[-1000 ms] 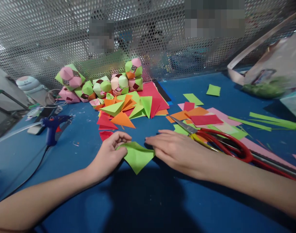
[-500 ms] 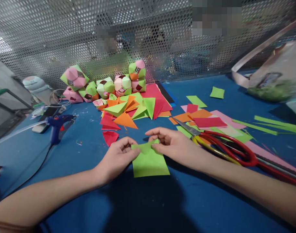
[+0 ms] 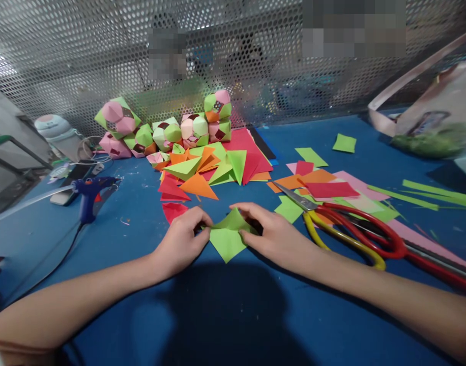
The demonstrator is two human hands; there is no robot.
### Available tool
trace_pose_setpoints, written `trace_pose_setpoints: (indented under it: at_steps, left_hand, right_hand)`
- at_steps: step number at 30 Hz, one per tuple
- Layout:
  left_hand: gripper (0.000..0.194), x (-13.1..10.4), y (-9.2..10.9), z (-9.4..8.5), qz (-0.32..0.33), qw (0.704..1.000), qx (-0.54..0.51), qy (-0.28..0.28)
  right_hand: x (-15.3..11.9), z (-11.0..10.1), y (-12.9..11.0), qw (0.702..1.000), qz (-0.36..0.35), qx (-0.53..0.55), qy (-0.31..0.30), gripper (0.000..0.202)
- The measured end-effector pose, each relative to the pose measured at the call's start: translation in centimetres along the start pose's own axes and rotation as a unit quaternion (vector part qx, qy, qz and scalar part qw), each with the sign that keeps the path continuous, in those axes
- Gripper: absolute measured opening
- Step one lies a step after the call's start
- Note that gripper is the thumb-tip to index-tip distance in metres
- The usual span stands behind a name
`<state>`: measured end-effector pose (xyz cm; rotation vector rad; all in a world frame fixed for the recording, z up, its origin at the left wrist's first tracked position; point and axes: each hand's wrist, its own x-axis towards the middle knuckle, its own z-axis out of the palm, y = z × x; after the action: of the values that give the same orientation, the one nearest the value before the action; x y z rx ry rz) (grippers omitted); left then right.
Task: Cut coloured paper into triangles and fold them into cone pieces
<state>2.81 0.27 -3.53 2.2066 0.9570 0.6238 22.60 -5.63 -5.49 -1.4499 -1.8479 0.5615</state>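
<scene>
A square of light green paper [image 3: 227, 243] is held between my two hands, turned with one corner toward me and its far corner bent upward. My left hand [image 3: 187, 234] pinches its left corner between thumb and fingers. On the right corner, my right hand [image 3: 265, 229] grips the paper the same way, its fingers partly behind the sheet. Just beyond my left hand lies a folded red paper piece [image 3: 173, 211]. Past it sits a pile of folded green, orange and red pieces [image 3: 198, 185]. To the right of my right hand rest red-handled scissors [image 3: 360, 223].
Several folded paper balls [image 3: 166, 133] stand along the perforated metal screen [image 3: 279, 76]. A blue glue gun [image 3: 88, 201] with its cord is at left, near a phone [image 3: 63, 193] and a cup [image 3: 59, 134]. Cut paper [image 3: 330, 189] and a pale bag [image 3: 439, 117] lie at right.
The green paper has been turned from edge-on to corner-toward me, and its far corner is now bent up. Both hands have shifted to grip its side corners.
</scene>
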Motion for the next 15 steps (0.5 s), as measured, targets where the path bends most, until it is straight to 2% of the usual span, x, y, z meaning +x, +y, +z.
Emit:
trace_pose_setpoints:
  at_steps: [3,6,11,15]
  left_hand:
    - [0.014,0.02,-0.19,-0.03,0.037,0.998,0.058,-0.005]
    - [0.023,0.05,-0.31,-0.03,0.065,0.996,0.067,-0.006]
    - [0.030,0.05,-0.49,-0.06,0.085,0.995,0.052,-0.016]
    - [0.031,0.09,-0.58,-0.05,0.111,0.991,0.068,-0.024]
  right_hand:
    - [-0.28,0.32,0.15,0.995,-0.065,-0.070,0.008,0.037]
    - [-0.46,0.47,0.22,0.988,-0.110,-0.103,-0.003,0.042]
    - [-0.52,0.48,0.35,0.986,-0.128,-0.107,-0.013,0.047]
    - [-0.54,0.50,0.40,0.977,-0.159,-0.144,-0.009,0.042]
